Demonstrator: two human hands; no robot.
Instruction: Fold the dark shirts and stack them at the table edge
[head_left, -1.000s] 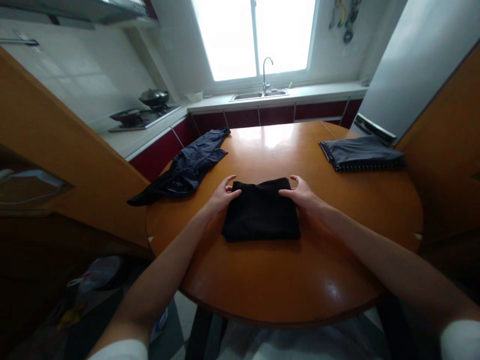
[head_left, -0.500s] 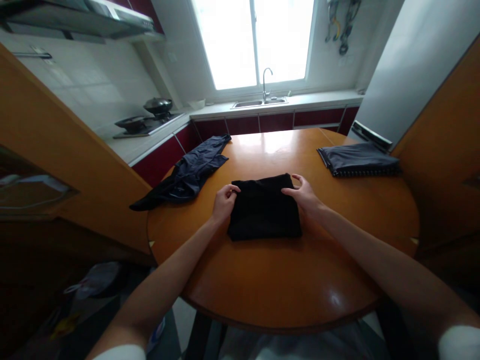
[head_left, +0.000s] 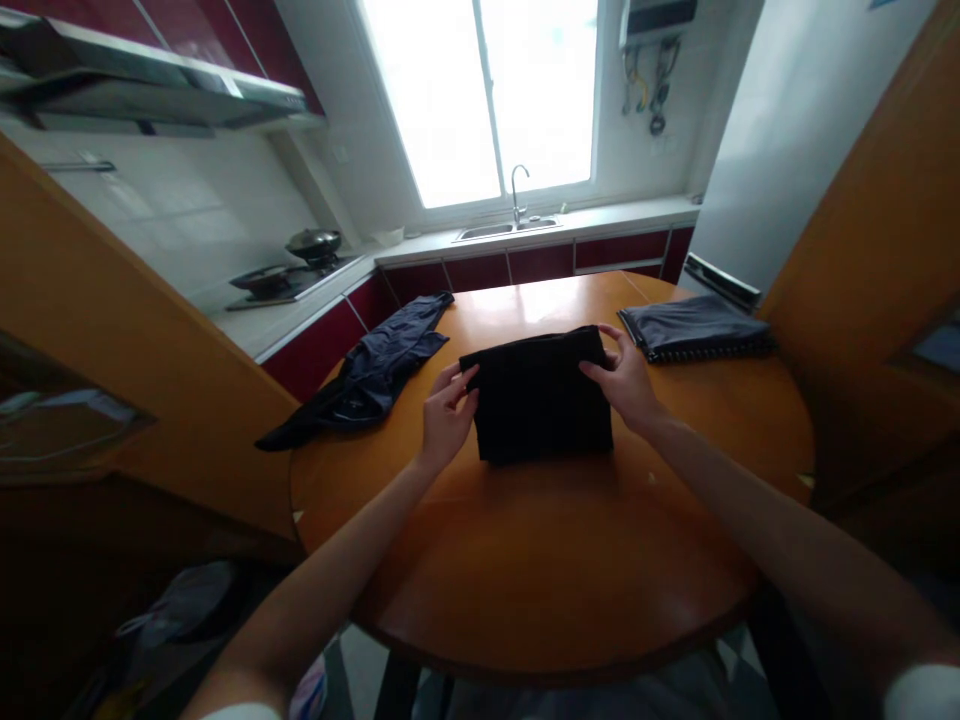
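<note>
A folded black garment (head_left: 544,405) is in front of me over the middle of the wooden table, its far edge raised and tilted up. At its upper left corner, my left hand (head_left: 448,415) is closed, pinching the cloth between thumb and fingers. My right hand (head_left: 626,380) grips the upper right corner, thumb on the near face and fingers behind. What kind of garment it is, I cannot tell from the folds. Whether its lower edge still touches the table is unclear.
A crumpled dark blue garment (head_left: 382,365) lies along the table's left side, one end hanging over the edge. Folded grey and black clothes (head_left: 694,325) are stacked at the right. The round wooden table (head_left: 555,580) reaches toward a counter with a sink (head_left: 487,231).
Both hands have closed on the black garment's far corners and raised that edge, tilting the bundle up and slightly to the right. The camera view has tipped upward.
</note>
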